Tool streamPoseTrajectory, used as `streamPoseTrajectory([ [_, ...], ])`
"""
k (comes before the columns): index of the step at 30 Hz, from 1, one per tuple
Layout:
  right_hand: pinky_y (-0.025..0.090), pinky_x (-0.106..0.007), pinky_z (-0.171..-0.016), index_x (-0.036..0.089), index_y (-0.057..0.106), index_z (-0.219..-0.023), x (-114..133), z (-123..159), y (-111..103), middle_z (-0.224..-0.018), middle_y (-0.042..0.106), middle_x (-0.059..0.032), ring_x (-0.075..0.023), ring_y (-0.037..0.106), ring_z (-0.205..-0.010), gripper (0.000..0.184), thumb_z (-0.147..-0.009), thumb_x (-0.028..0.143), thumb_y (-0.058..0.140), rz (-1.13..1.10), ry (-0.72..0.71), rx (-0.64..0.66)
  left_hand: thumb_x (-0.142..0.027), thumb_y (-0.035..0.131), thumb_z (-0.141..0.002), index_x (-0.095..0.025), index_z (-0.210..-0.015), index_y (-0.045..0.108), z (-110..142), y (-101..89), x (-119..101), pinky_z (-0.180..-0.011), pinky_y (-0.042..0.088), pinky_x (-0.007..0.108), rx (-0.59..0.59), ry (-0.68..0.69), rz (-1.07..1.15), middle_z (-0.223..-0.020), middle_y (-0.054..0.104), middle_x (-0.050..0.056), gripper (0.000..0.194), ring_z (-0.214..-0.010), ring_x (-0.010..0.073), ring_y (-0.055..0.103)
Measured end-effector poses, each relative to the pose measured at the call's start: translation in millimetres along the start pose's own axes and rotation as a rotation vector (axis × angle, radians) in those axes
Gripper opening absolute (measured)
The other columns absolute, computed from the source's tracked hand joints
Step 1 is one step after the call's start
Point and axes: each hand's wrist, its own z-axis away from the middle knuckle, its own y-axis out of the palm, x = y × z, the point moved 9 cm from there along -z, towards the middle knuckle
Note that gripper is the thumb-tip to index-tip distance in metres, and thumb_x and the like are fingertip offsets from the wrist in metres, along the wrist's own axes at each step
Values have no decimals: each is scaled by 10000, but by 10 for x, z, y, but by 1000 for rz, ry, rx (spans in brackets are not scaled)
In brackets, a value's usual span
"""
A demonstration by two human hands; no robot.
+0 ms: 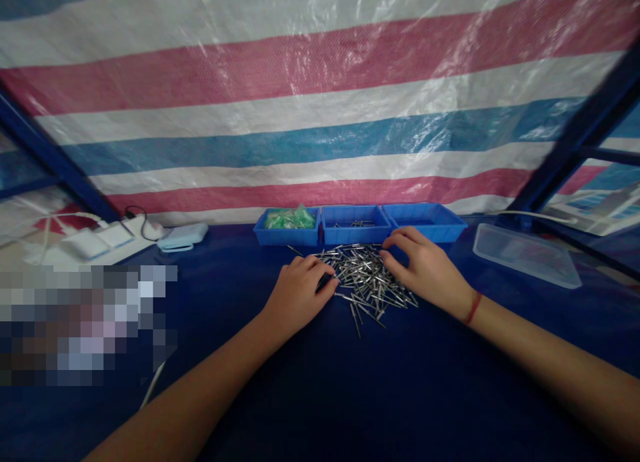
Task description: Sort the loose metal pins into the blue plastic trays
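A loose pile of silvery blind rivets (pixel 367 273) lies on the dark blue tabletop (pixel 320 395), between my two hands. My left hand (pixel 301 290) rests at the pile's left edge, fingers bent, with a gap between thumb and forefinger and nothing visible in it. On the opposite side, my right hand (pixel 425 269) reaches over the pile's upper right edge. Its thumb and fingers are spread apart, and I see nothing held there. Behind the pile stands the middle blue bin (pixel 356 235), with a few rivets on its floor.
The left blue bin (pixel 287 237) holds green plastic bags. The right blue bin (pixel 425 232) stands beside the middle one. A clear plastic lid (pixel 525 255) lies at right. Leftward are a light blue case (pixel 183 237) and a white power strip (pixel 117 239). Striped sheeting (pixel 320 129) hangs behind.
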Motion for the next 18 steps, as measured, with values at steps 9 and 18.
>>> streamPoseTrajectory([
  [9,494,-363,-779,158,609,-896,105,30,143,-956,584,-88,-202,596,-841,145,-841,206,484,-150,-62,5,-367,521,-870,-256,-1008,656,-83,38,-31,-806,417,393,-51,3,-51,-1013,597,32,223,-935,216,532],
  [18,480,-355,-795,154,609,-862,127,61,95,-927,582,-80,-196,577,-850,117,-834,175,497,-212,-57,-6,-230,581,-804,-205,-843,671,-90,59,-19,-838,426,399,-40,-40,1,-1024,576,37,100,-937,209,529],
])
